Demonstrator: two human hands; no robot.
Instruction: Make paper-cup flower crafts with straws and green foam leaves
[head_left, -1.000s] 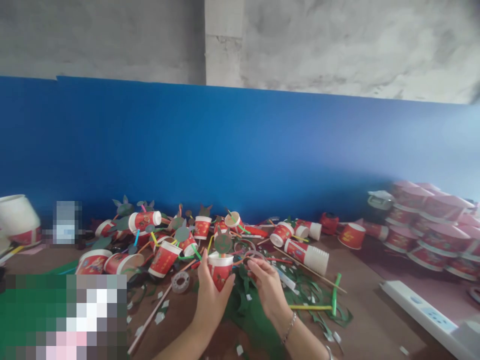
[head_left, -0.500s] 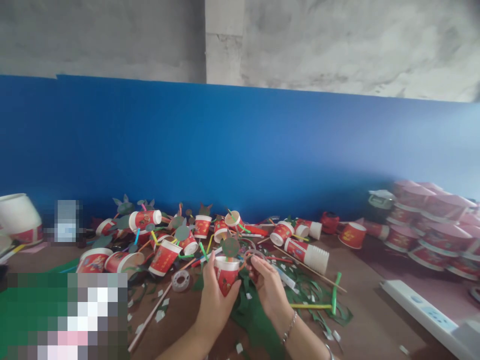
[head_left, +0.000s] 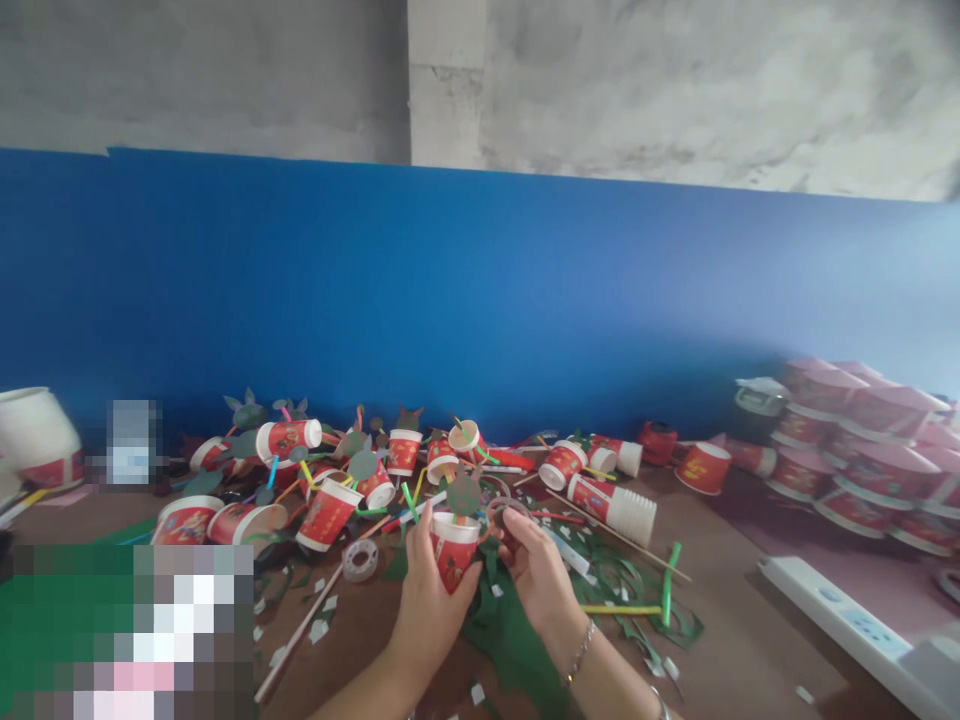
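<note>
1. The left hand [head_left: 427,600] is closed around a red paper cup [head_left: 452,555], held upright above the green paper scraps [head_left: 510,630] at the near middle of the desk [head_left: 750,640].
2. A green paper disc [head_left: 463,494] stands out of the cup.
3. The right hand [head_left: 536,575] is curled narrow beside the cup, at a tape ring [head_left: 504,512]; I cannot tell if it grips the ring.
4. The step seems to be fixing the disc; next comes pulling tape while keeping the cup steady.

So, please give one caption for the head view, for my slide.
Left hand holds a red paper cup, right hand beside it, above a table littered with cups.
</note>
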